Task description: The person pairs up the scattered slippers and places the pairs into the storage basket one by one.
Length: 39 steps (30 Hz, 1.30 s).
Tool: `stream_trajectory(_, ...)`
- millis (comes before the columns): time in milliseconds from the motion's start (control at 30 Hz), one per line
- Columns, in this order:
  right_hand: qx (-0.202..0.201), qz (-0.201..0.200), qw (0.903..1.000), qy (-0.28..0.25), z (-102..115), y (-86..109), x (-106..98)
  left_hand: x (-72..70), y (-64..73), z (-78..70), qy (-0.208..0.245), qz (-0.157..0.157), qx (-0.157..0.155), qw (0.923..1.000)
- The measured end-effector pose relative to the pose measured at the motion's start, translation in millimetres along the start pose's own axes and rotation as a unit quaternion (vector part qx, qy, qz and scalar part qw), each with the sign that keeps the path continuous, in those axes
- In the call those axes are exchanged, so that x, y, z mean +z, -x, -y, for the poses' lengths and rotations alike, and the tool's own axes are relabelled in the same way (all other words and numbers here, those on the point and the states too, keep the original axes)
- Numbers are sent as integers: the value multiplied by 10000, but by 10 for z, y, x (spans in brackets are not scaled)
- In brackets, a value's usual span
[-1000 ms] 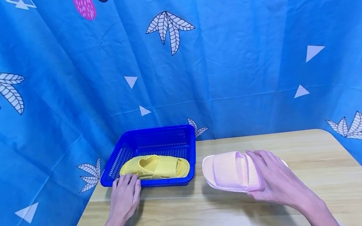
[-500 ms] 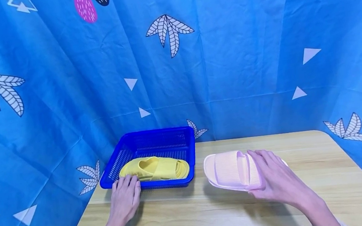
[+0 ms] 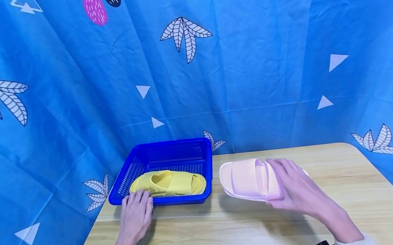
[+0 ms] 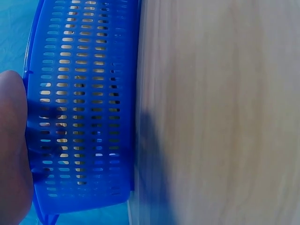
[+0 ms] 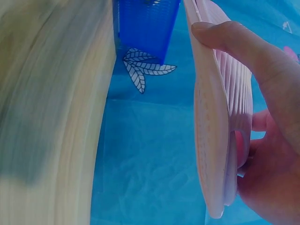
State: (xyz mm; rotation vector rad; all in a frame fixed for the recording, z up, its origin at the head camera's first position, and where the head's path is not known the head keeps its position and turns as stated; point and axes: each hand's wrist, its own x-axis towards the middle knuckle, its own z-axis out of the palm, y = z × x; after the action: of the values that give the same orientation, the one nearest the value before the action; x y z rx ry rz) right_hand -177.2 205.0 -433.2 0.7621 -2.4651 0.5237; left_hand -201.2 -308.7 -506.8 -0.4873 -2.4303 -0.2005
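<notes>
My right hand (image 3: 297, 189) grips a pair of pale pink slide slippers (image 3: 248, 179), nested together and held above the table. In the right wrist view the thumb presses the sole (image 5: 211, 126) while the other fingers are on the ribbed strap side, partly hidden. My left hand (image 3: 136, 214) holds the near left rim of a blue plastic basket (image 3: 207, 173), fingers bent over the edge. Inside the basket lies a pair of yellow slippers (image 3: 179, 183), one tucked into the other. Through the slots of the basket wall (image 4: 79, 103), the left wrist view shows bits of yellow and finger.
The basket stands at the back left of a light wooden table (image 3: 201, 233). Behind and on both sides hangs a blue curtain (image 3: 259, 72) printed with leaves and triangles. The table's far edge runs just behind the pink slippers.
My right hand has lifted the pink slippers slightly, up and away from me. The left hand stays on the basket rim, and the yellow slippers lie as before.
</notes>
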Motion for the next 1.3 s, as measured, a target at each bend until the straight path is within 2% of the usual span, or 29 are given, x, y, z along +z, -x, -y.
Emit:
stream_trajectory(400,52,28,9998,-163,60,-267,13,-24,-4,51,61,-10,-75,10000)
stream_trajectory(833,278,401,9985,-251,181,-685,100,-43,-2,24,65,0,-131,9999)
stream_trajectory(1300,229,349,9983,-405,261,-1062,188,-33,21,19,14,68,-193,9998)
